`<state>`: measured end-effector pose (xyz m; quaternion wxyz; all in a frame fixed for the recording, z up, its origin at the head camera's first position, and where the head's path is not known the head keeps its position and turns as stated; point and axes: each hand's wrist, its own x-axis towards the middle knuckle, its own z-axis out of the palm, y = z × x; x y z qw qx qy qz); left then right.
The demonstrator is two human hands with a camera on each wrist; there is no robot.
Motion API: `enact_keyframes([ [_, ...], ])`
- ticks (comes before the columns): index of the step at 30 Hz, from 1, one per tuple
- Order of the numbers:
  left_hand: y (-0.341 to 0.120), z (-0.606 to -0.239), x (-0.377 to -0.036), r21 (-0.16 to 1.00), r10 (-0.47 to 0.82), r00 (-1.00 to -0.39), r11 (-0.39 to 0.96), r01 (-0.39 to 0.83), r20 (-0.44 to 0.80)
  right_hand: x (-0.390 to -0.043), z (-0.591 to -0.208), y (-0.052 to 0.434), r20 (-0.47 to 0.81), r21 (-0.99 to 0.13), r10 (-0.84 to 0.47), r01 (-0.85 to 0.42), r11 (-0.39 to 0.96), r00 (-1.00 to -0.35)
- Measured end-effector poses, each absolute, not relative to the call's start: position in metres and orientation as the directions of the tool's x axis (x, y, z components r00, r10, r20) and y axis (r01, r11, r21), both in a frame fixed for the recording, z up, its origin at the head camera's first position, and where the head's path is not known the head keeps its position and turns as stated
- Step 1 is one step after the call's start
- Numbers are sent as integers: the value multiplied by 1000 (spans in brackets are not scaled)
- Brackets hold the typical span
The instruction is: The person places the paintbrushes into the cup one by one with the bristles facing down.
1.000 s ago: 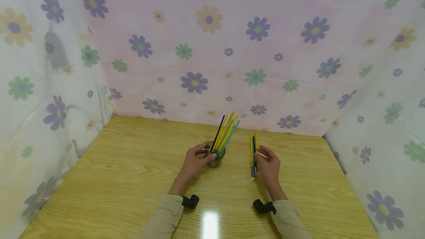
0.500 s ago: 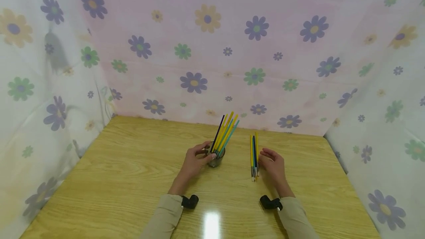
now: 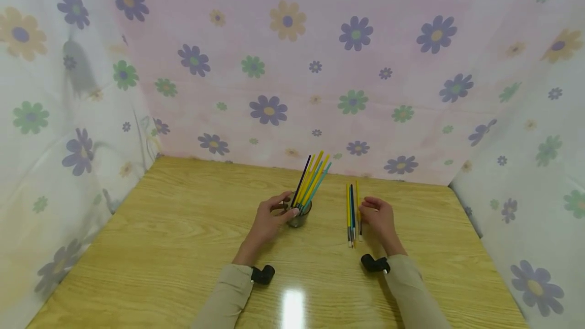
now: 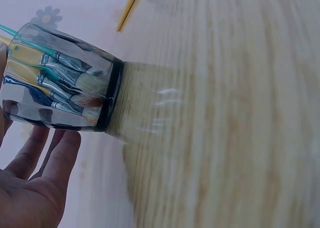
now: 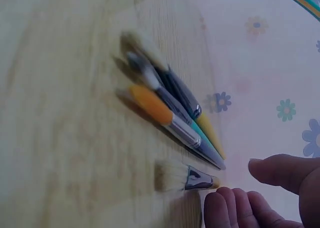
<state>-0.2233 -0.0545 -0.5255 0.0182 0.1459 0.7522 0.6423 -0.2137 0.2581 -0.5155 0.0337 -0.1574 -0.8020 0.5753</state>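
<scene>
Several brushes (image 3: 316, 181) lean bristles-down in a glass (image 3: 298, 221), which the left hand (image 3: 270, 220) grips from the left side with thumb and fingers bent around it. Just left of the right hand (image 3: 380, 219), whose thumb stands apart from its bent fingers, is a lone brush (image 3: 358, 194) with a yellow handle, so near the fingertips that touch cannot be told. Farther left of that hand, three brushes (image 3: 352, 207) lie close together on the desk (image 3: 196, 227), between it and the glass.
</scene>
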Motion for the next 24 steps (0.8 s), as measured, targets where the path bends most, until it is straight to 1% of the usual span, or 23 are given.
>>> enact_keyframes([
  [4,-54,-525,-223,970,244,-956,137,201,164,-219,-515,259,-150,-906,279,245,346,-948],
  [14,-54,-524,-222,974,236,-959,124,189,156,-229,-515,259,-169,-827,245,273,492,-955],
  [19,-51,-520,-220,973,232,-960,126,191,158,-231,-515,259,-153,-802,235,259,538,-960],
  [24,-52,-506,-213,976,245,-960,134,174,138,-231,-511,259,-144,-786,207,239,570,-968],
])
